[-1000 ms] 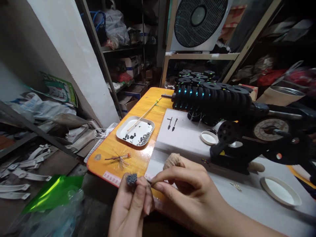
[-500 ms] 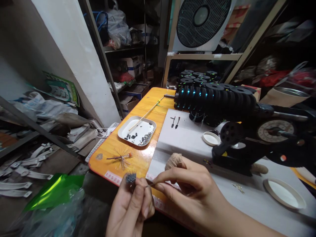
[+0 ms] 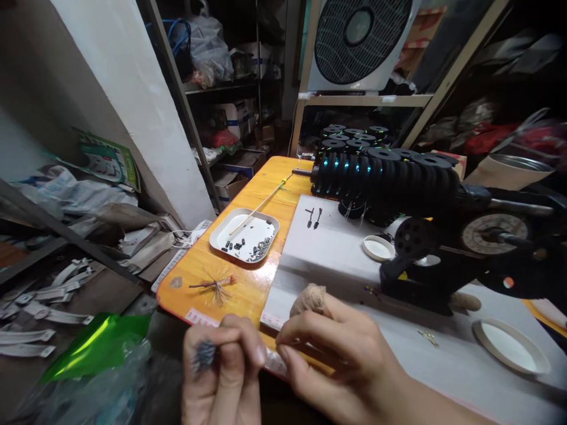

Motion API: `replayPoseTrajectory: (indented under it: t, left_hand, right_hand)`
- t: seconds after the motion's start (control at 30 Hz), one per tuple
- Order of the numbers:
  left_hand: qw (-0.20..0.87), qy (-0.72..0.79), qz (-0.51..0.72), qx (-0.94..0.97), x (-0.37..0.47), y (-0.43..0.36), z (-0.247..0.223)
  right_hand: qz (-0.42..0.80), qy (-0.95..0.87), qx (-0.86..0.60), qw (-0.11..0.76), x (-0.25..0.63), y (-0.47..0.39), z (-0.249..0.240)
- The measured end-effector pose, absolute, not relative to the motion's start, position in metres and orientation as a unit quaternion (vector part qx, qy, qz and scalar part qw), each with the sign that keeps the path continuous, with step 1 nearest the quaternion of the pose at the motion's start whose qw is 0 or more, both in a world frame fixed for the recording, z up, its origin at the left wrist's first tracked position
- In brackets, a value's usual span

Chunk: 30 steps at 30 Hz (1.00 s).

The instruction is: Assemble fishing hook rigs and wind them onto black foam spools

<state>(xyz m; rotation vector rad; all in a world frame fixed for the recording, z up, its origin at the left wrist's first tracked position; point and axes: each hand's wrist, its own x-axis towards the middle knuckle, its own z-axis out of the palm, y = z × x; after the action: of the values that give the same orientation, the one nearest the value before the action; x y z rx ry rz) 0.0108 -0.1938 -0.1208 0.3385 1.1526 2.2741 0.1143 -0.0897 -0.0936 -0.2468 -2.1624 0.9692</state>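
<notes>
My left hand (image 3: pixel 224 372) is closed around a small blue-grey bristly bundle (image 3: pixel 204 355), whose tufted end pokes out between the fingers and is blurred. To its right, apart from it, my right hand (image 3: pixel 341 348) has thumb and forefinger tips nearly together in a pinch. Anything between those tips is too small to make out. A tan cloth wrap (image 3: pixel 309 300) covers one finger of the right hand. Beyond the left hand, a splayed bunch of fine wires on a stem (image 3: pixel 217 284) lies on the orange table (image 3: pixel 177 298).
A white tray (image 3: pixel 213 241) holds small black and metal parts, with a thin stick (image 3: pixel 254 213) resting across it. A black machine with a ribbed roller (image 3: pixel 385 180) stands on a grey board (image 3: pixel 292 268). Shallow round lids (image 3: pixel 509 345) and a fan (image 3: pixel 358 41) are to the right.
My left hand has turned and moved down and left with the bristly bundle, away from the right fingertips. The thin strand seen between the hands no longer shows. The right hand barely shifted.
</notes>
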Motion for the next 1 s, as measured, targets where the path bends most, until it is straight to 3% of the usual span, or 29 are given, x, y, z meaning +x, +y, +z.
replayPoseTrajectory:
  t: [0.17, 0.33, 0.63, 0.8, 1.0]
  left_hand:
    - [0.146, 0.475, 0.821, 0.280, -0.045, -0.185, -0.110]
    - [0.080, 0.674, 0.420, 0.602, -0.116, -0.134, -0.093]
    - [0.110, 0.596, 0.108, 0.788, -0.152, -0.041, -0.104]
    - [0.110, 0.609, 0.070, 0.782, -0.156, -0.039, -0.099]
    - [0.091, 0.655, 0.226, 0.715, -0.144, -0.073, -0.081]
  right_hand:
    - [0.432, -0.826, -0.152, 0.329, 0.116, -0.083, -0.090]
    - [0.481, -0.816, -0.191, 0.257, 0.113, -0.085, -0.084]
    - [0.515, -0.798, -0.203, 0.240, 0.112, -0.086, -0.085]
    - [0.540, -0.782, -0.218, 0.220, 0.111, -0.083, -0.085]
    - [0.566, -0.759, -0.243, 0.212, 0.111, -0.082, -0.089]
